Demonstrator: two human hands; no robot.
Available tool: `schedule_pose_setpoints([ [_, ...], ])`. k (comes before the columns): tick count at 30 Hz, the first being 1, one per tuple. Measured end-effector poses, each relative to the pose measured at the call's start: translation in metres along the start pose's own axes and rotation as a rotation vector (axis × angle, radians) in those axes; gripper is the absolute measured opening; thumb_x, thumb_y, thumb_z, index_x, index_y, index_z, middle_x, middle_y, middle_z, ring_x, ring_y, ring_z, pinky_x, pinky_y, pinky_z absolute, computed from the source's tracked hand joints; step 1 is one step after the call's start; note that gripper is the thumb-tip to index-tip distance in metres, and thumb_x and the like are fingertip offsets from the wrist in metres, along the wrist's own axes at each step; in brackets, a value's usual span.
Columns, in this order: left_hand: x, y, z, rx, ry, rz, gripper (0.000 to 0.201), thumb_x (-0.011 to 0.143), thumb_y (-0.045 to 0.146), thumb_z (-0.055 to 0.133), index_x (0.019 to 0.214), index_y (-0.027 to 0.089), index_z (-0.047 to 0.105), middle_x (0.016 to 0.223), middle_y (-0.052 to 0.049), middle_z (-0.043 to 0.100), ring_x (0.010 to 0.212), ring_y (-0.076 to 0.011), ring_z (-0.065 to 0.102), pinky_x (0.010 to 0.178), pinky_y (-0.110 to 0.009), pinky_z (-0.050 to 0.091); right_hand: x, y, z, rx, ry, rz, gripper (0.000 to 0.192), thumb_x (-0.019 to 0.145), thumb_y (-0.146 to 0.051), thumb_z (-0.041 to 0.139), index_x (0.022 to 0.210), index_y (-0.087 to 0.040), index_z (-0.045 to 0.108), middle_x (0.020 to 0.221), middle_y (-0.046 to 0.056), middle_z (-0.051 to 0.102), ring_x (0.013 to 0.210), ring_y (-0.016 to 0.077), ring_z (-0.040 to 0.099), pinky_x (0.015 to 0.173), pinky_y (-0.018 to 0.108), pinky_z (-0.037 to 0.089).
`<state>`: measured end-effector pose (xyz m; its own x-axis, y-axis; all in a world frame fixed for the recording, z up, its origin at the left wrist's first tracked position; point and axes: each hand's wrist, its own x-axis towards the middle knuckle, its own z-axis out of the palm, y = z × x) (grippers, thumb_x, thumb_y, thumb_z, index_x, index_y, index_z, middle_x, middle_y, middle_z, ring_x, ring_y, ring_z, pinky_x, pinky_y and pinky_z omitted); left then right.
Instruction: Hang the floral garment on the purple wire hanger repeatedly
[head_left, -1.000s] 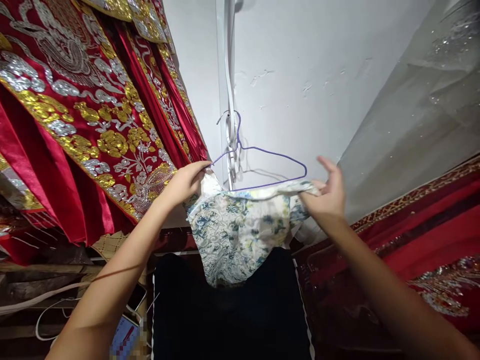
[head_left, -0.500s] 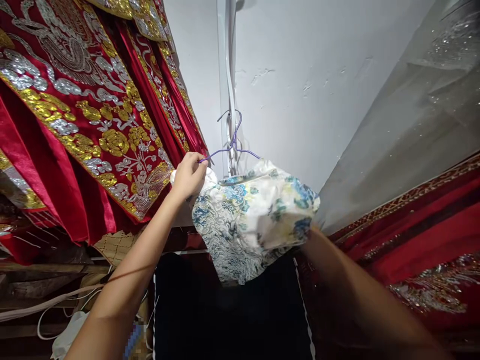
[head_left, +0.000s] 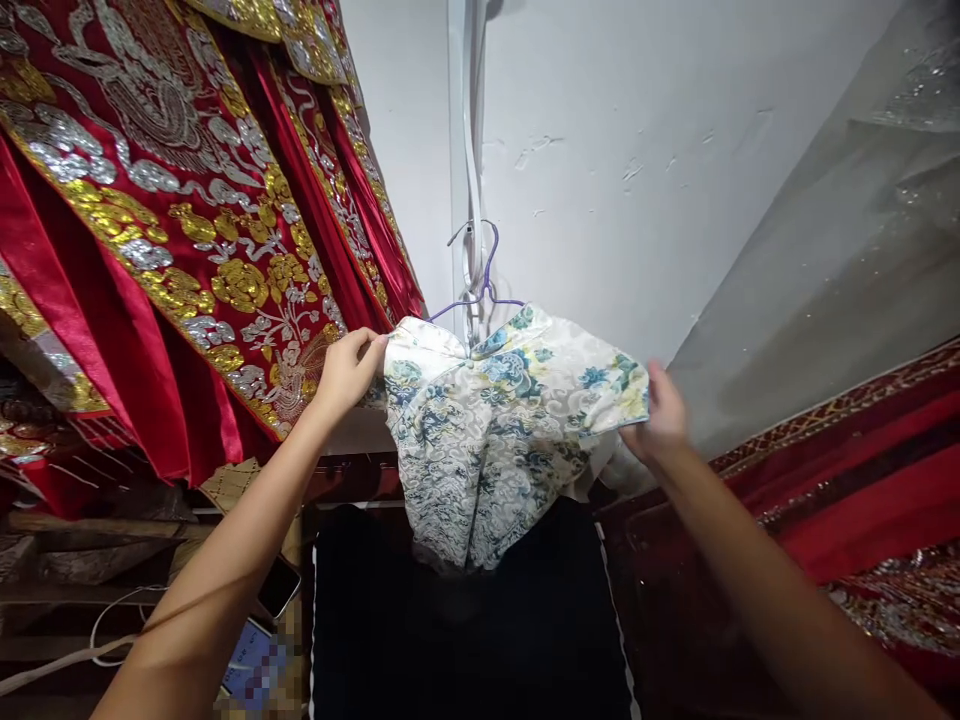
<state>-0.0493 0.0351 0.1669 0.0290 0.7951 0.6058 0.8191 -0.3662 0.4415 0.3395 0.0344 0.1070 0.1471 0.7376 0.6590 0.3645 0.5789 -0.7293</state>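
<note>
From the head view, red embroidered drapery (head_left: 244,285) crowded the left, cloudy plastic sheeting (head_left: 810,260) slanted down the right, a black surface (head_left: 465,650) lay below! Between them, floral blouse (head_left: 517,430), white splashed blue and yellow, on its purple hanger (head_left: 489,270). Left hand (head_left: 349,372) nearly closed, pinching one shoulder edge; right hand (head_left: 664,415) half-curled, gripping the opposite sleeve's hem!

The white, blue-flowered blouse (head_left: 442,440) hangs spread on a purple hanger (head_left: 487,284).
</note>
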Motion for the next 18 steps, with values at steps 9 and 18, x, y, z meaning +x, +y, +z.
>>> schedule_pose_setpoints([
  [9,0.045,0.055,-0.007,0.006,0.227,0.323,0.027,0.100,0.033,0.047,0.112,0.020,0.067,0.114,-0.009,0.063,0.112,-0.0244,0.058,0.100,-0.040,0.044,0.003,-0.065,-0.030,0.410,0.224,0.276,0.027,0.077,-0.045,0.078,0.078,-0.021,0.068,0.065,0.005,0.060,0.053,0.0186,0.055,0.049,0.031,0.041],
  [18,-0.003,0.109,-0.037,-0.108,-0.180,0.382,0.042,0.094,0.054,0.057,0.075,0.018,0.061,0.062,0.003,0.048,0.058,-0.0124,0.044,0.059,-0.026,0.038,-0.086,-0.135,-0.034,0.266,-0.896,-0.046,0.037,0.091,-0.064,0.045,0.099,-0.038,0.070,0.085,0.005,0.070,0.075,0.0286,0.067,0.068,0.042,0.056],
])
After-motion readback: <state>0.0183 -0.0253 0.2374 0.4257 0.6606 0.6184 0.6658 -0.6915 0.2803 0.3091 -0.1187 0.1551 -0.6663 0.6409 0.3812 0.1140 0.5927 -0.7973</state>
